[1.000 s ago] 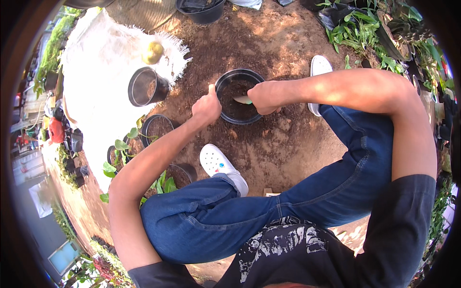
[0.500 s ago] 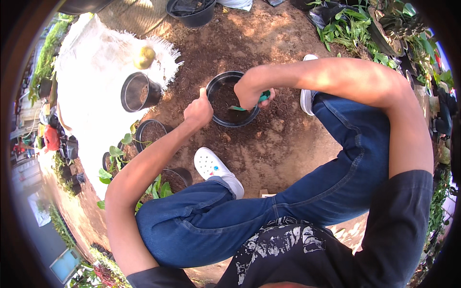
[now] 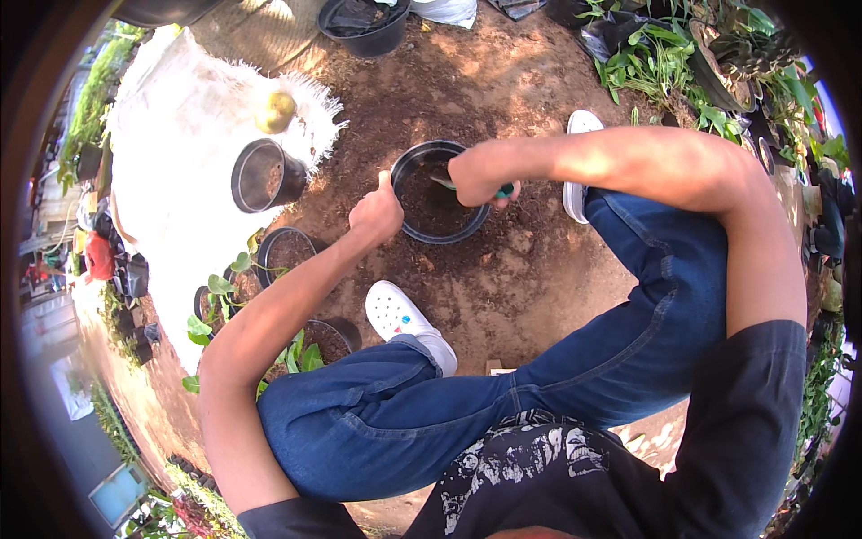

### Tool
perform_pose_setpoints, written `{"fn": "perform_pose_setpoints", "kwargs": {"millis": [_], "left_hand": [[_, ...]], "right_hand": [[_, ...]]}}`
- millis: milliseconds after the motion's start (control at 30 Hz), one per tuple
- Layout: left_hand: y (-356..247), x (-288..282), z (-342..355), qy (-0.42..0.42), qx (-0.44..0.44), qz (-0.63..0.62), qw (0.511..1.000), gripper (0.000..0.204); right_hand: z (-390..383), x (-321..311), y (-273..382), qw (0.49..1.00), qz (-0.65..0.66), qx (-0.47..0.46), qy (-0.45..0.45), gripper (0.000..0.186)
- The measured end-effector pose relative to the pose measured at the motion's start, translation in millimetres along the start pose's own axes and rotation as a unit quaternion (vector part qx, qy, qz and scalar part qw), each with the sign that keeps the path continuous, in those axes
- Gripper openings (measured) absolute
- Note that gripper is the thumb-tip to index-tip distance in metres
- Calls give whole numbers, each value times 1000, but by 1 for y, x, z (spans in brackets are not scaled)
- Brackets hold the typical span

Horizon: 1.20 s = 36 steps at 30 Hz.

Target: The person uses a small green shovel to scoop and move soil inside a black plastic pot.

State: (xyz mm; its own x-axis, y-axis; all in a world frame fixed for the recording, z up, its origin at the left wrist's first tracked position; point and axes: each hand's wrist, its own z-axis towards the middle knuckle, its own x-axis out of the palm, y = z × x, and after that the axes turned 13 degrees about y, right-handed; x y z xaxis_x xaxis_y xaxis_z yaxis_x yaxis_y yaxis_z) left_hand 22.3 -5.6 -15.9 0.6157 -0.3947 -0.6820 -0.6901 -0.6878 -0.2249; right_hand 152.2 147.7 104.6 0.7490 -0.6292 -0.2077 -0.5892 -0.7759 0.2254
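A round black plant pot (image 3: 442,240) stands on the ground ahead of me, with dark soil (image 3: 429,205) inside. My left hand (image 3: 377,214) is closed on the left side of its rim, the thumb lying along the edge. Over the right part of the pot, my right hand (image 3: 481,174) is wrapped round the green handle of a small hand trowel (image 3: 442,182). The trowel's blade points left into the pot, above or against the soil; exact contact cannot be made out. Most of the handle is hidden by my fingers.
On a white woven sheet (image 3: 180,135) at the left lie an empty-looking black pot (image 3: 292,180) and a yellowish round fruit (image 3: 276,111). Potted leafy plants (image 3: 220,287) stand by my left arm. Another black pot (image 3: 368,40) is at the far side; greenery (image 3: 655,67) lines the right.
My right hand has shifted slightly with the trowel, whose blade now sits higher in the pot and tilts differently. The left hand keeps its hold on the rim.
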Motion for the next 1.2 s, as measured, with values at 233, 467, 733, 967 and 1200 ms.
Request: {"fn": "perform_pose_setpoints", "kwargs": {"millis": [233,467,733,967,1200], "left_hand": [[4,-2,-2,14,-15,-2,1000,30],[2,-2,-1,18,-17,-4,1000,30],[2,-2,8,41,14,-49,998,30],[-2,-8,-1,53,9,-59,997,28],[8,2,4,2,26,-16,1000,24]], "right_hand": [[35,-3,-1,970,161,-63,168,15],[18,15,-12,999,11,-25,42,23],[6,-5,-23,997,-9,-58,-40,22],[11,-8,-8,996,25,3,90,27],[30,-7,-25,996,-27,6,80,23]]}}
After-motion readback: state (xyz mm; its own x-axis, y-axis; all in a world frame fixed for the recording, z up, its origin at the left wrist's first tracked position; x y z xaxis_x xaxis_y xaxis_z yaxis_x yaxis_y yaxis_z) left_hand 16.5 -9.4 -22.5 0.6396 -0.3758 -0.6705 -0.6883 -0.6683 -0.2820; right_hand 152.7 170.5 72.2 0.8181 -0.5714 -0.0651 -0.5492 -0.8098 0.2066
